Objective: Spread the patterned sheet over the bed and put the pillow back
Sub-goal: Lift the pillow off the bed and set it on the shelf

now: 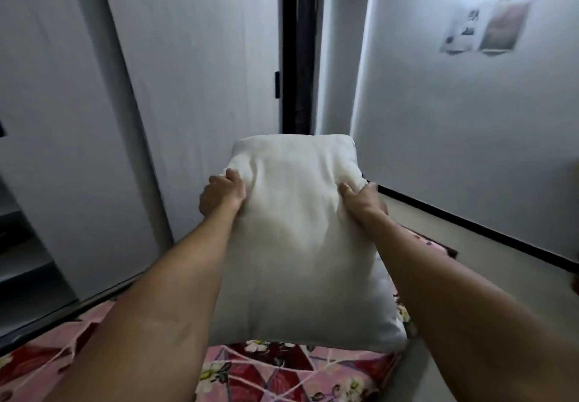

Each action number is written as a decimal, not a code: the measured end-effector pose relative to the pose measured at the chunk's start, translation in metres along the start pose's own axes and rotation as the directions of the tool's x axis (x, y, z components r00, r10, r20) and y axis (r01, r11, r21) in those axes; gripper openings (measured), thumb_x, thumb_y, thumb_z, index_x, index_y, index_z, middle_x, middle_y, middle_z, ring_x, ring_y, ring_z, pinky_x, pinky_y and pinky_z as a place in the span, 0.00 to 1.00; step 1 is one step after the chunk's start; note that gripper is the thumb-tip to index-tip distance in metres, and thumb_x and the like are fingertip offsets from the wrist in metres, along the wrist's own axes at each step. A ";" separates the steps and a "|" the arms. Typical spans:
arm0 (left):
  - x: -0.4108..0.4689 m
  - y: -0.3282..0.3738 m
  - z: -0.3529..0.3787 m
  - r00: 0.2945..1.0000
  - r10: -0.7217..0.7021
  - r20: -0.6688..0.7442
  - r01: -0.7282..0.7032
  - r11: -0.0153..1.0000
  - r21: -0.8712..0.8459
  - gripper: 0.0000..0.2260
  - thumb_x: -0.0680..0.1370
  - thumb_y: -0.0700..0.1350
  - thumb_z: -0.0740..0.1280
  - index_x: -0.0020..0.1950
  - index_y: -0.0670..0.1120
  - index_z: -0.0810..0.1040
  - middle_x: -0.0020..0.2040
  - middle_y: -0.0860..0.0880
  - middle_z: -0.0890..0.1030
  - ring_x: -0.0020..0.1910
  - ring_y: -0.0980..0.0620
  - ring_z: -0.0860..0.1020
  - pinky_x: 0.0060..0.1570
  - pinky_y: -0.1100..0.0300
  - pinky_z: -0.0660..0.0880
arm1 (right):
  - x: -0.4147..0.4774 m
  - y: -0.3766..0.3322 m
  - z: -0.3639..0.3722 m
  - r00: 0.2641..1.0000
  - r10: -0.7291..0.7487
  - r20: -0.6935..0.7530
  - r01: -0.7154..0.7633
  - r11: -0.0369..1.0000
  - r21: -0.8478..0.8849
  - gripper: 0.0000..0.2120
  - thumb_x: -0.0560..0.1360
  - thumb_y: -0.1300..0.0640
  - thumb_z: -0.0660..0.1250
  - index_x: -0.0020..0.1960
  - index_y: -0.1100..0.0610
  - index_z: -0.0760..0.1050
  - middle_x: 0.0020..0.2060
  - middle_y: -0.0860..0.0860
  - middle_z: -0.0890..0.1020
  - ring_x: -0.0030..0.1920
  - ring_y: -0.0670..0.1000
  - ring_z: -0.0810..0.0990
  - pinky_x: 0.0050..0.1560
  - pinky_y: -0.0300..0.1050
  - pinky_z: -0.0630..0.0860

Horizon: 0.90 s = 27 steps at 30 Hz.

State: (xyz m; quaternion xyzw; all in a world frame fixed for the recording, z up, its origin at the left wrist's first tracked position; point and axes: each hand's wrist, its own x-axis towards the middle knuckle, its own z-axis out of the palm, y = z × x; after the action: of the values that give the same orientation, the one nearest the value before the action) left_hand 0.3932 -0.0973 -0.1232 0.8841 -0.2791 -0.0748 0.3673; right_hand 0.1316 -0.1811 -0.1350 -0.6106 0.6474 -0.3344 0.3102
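Note:
A plump white pillow is held up in the air in front of me, above the bed. My left hand grips its left edge and my right hand grips its right edge, both arms stretched forward. Below lies the patterned sheet, pink and dark red with flowers, covering the bed under my arms. The pillow hides the far part of the bed.
White wardrobe doors stand close on the left, with a dark doorway straight ahead. A white wall with two posters is on the right. A strip of bare floor runs along the bed's right side.

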 end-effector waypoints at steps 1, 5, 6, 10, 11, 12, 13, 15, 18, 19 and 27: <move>-0.008 0.017 0.008 0.999 0.025 0.019 -0.025 1.000 -0.002 0.29 0.82 0.59 0.50 0.70 0.39 0.71 0.68 0.36 0.75 0.67 0.37 0.74 0.63 0.49 0.70 | 0.005 0.007 -0.018 1.000 0.010 -0.025 -0.010 1.000 -0.008 0.33 0.78 0.37 0.64 0.70 0.61 0.65 0.66 0.60 0.77 0.66 0.64 0.76 0.63 0.53 0.71; -0.048 0.086 0.044 0.985 0.129 0.118 -0.128 0.992 -0.015 0.29 0.82 0.59 0.49 0.69 0.40 0.73 0.66 0.38 0.77 0.65 0.38 0.75 0.60 0.49 0.71 | 0.019 0.040 -0.097 0.988 0.070 -0.139 -0.074 0.997 -0.019 0.35 0.78 0.37 0.64 0.73 0.61 0.63 0.69 0.59 0.75 0.69 0.62 0.74 0.63 0.51 0.71; -0.057 0.100 0.051 0.979 0.149 0.143 -0.147 0.989 -0.021 0.28 0.82 0.59 0.49 0.69 0.40 0.73 0.66 0.38 0.77 0.65 0.38 0.75 0.59 0.49 0.71 | 0.021 0.047 -0.113 0.983 0.081 -0.163 -0.085 0.996 -0.022 0.35 0.78 0.37 0.64 0.74 0.61 0.63 0.69 0.59 0.74 0.69 0.62 0.73 0.64 0.51 0.70; -0.096 0.159 0.083 0.940 0.258 0.225 -0.252 0.966 -0.055 0.28 0.83 0.58 0.49 0.69 0.39 0.72 0.66 0.38 0.77 0.66 0.38 0.75 0.61 0.49 0.71 | 0.020 0.077 -0.179 0.944 0.146 -0.295 -0.156 0.988 -0.011 0.35 0.78 0.38 0.64 0.73 0.63 0.63 0.70 0.60 0.74 0.69 0.62 0.73 0.64 0.51 0.70; -0.103 0.169 0.090 0.930 0.278 0.241 -0.271 0.961 -0.063 0.28 0.83 0.58 0.49 0.69 0.39 0.73 0.66 0.38 0.77 0.66 0.38 0.75 0.61 0.49 0.71 | 0.019 0.083 -0.191 0.934 0.160 -0.319 -0.175 0.984 -0.018 0.35 0.78 0.38 0.64 0.72 0.63 0.63 0.70 0.61 0.74 0.69 0.62 0.73 0.64 0.51 0.70; -0.112 0.182 0.097 0.916 0.304 0.262 -0.295 0.953 -0.072 0.28 0.83 0.57 0.49 0.69 0.39 0.72 0.67 0.38 0.77 0.66 0.38 0.75 0.62 0.49 0.71 | 0.017 0.089 -0.205 0.921 0.173 -0.349 -0.194 0.981 -0.026 0.35 0.78 0.37 0.63 0.72 0.64 0.64 0.70 0.61 0.74 0.69 0.63 0.74 0.64 0.51 0.71; -0.119 0.193 0.104 0.902 0.328 0.282 -0.319 0.944 -0.079 0.28 0.83 0.57 0.48 0.70 0.38 0.72 0.67 0.37 0.76 0.66 0.37 0.75 0.62 0.49 0.71 | 0.016 0.095 -0.218 0.908 0.182 -0.377 -0.209 0.977 -0.034 0.35 0.78 0.37 0.63 0.71 0.64 0.64 0.69 0.61 0.74 0.69 0.63 0.74 0.63 0.51 0.71; -0.136 0.213 0.118 0.872 0.374 0.318 -0.365 0.927 -0.089 0.28 0.83 0.57 0.48 0.70 0.38 0.72 0.67 0.37 0.76 0.67 0.37 0.74 0.62 0.48 0.71 | 0.009 0.107 -0.242 0.882 0.201 -0.426 -0.238 0.971 -0.036 0.36 0.79 0.37 0.63 0.71 0.65 0.64 0.69 0.62 0.74 0.69 0.63 0.73 0.63 0.51 0.70; -0.158 0.234 0.132 0.831 0.425 0.358 -0.410 0.904 -0.119 0.28 0.83 0.57 0.48 0.70 0.37 0.71 0.68 0.36 0.75 0.68 0.38 0.74 0.63 0.48 0.70 | 0.000 0.123 -0.266 0.849 0.231 -0.476 -0.273 0.962 -0.019 0.35 0.78 0.36 0.63 0.69 0.65 0.65 0.68 0.62 0.75 0.68 0.63 0.74 0.62 0.50 0.71; -0.165 0.241 0.136 0.815 0.447 0.369 -0.431 0.893 -0.131 0.28 0.83 0.57 0.48 0.70 0.37 0.71 0.68 0.36 0.75 0.68 0.38 0.74 0.63 0.48 0.69 | -0.002 0.128 -0.274 0.834 0.236 -0.500 -0.281 0.960 -0.016 0.35 0.78 0.36 0.64 0.68 0.65 0.67 0.68 0.62 0.75 0.67 0.62 0.75 0.61 0.50 0.71; -0.209 0.278 0.151 0.711 0.572 0.410 -0.538 0.817 -0.207 0.27 0.83 0.56 0.48 0.70 0.37 0.70 0.67 0.36 0.75 0.67 0.37 0.74 0.64 0.48 0.69 | -0.033 0.151 -0.316 0.715 0.283 -0.640 -0.346 0.938 0.028 0.29 0.78 0.38 0.65 0.65 0.62 0.72 0.66 0.61 0.78 0.65 0.62 0.77 0.64 0.52 0.73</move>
State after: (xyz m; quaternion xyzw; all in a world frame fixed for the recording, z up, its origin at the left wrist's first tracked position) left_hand 0.0461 -0.2339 -0.0552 0.7026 -0.6064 -0.1752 0.3286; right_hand -0.2100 -0.1260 -0.0731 -0.3565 0.8227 -0.4321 0.0967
